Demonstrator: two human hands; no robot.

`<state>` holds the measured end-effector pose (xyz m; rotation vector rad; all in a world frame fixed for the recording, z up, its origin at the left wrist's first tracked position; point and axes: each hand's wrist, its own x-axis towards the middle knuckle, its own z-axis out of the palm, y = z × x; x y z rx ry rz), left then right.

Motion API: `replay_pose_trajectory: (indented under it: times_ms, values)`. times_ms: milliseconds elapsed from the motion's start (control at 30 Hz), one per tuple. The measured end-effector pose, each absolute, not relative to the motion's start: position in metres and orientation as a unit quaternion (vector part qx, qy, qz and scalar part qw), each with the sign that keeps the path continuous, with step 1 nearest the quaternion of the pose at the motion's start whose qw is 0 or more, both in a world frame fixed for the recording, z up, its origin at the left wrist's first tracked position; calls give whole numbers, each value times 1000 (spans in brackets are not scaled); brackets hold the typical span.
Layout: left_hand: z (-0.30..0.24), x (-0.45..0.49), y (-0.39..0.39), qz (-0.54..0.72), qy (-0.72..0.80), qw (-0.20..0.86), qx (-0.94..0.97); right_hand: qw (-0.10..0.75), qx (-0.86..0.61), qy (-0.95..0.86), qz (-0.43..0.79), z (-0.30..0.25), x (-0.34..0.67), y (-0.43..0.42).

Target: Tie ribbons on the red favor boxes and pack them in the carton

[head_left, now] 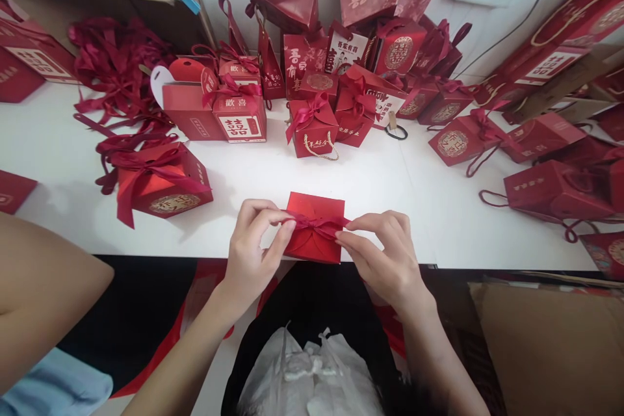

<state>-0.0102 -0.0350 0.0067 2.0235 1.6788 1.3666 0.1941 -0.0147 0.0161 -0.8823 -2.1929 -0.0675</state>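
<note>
Head view: left hand [254,240] and right hand [389,252] pinch the ribbon [314,225] across the box [312,249] between them; even, gentle tension should keep it centred.

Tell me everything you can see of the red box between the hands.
The red box is square-looking from above, of card by its look, with curved flaps folded over its top. It sits, slightly turned, at the near edge of the white table. A darker ribbon crosses it, knotted or looped near the middle; the left hand and right hand pinch the ribbon at either side.
</note>
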Motion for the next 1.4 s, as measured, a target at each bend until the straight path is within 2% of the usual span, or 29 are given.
replay_pose_trajectory:
  times_ms: [200, 400, 667, 800, 900, 1100, 1400]
  values:
    - [3, -7, -43, 457, 520, 105, 714, 358, -470, -794, 144, 20, 179, -28]
    - [1, -6, -45, 436, 542, 186, 694, 343, -546, -718, 261, 21, 165, -29]
    - [2, -12, -43, 413, 548, 337, 645, 307, -524, -624, 491, 19, 177, -13]
    - [-2, -13, -41, 441, 543, 329, 634, 284, -502, -582, 573, 17, 183, -4]
    - [-6, -10, -40, 474, 569, 295, 604, 288, -481, -557, 612, 17, 185, -2]
    - [-6, -7, -38, 485, 569, 343, 569, 308, -443, -545, 642, 13, 187, 2]
    - [-10, -9, -34, 477, 575, 343, 569, 341, -399, -508, 683, -9, 190, 9]
